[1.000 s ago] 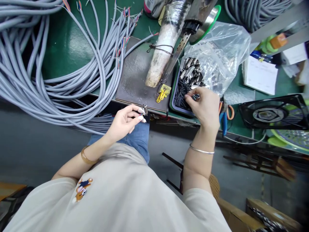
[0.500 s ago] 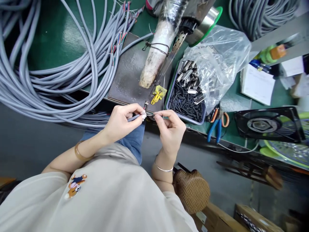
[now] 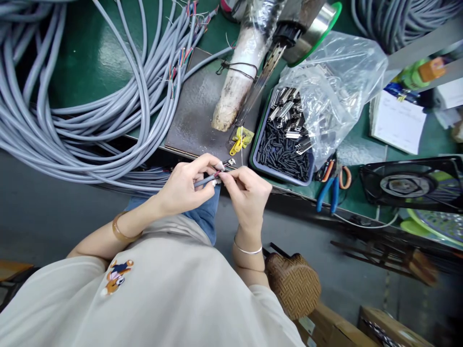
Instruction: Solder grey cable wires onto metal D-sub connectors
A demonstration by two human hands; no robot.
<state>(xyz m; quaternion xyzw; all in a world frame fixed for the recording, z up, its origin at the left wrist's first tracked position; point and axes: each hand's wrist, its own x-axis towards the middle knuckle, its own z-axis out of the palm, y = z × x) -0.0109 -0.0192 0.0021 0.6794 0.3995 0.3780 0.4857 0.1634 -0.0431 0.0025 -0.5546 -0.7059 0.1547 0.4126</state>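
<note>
A grey cable [image 3: 204, 181] with thin coloured wires at its end is pinched in my left hand [image 3: 184, 185]. Close beside it, my right hand [image 3: 248, 193] has thumb and forefinger pressed together at those wire ends; exactly what they grip is too small to make out. A small metal connector [image 3: 229, 164] shows just beyond the fingertips, at the front edge of a dark board [image 3: 195, 111]. Past it, a yellow clip [image 3: 238, 142] lies on the board, below the tip of a wrapped white tube [image 3: 231, 96].
Coiled grey cables [image 3: 141, 91] with stripped ends fill the left. A blue bin [image 3: 282, 176] holds black sleeves and metal connectors, partly under a plastic bag [image 3: 336, 82]. Blue-handled cutters [image 3: 328, 193], a black fan [image 3: 408, 185] and a solder spool [image 3: 318, 33] are on the right.
My right hand has shifted left and closer to my left hand, its fingertips now at the cable end. The connector beyond the fingers now lies more sideways. The view has shifted slightly.
</note>
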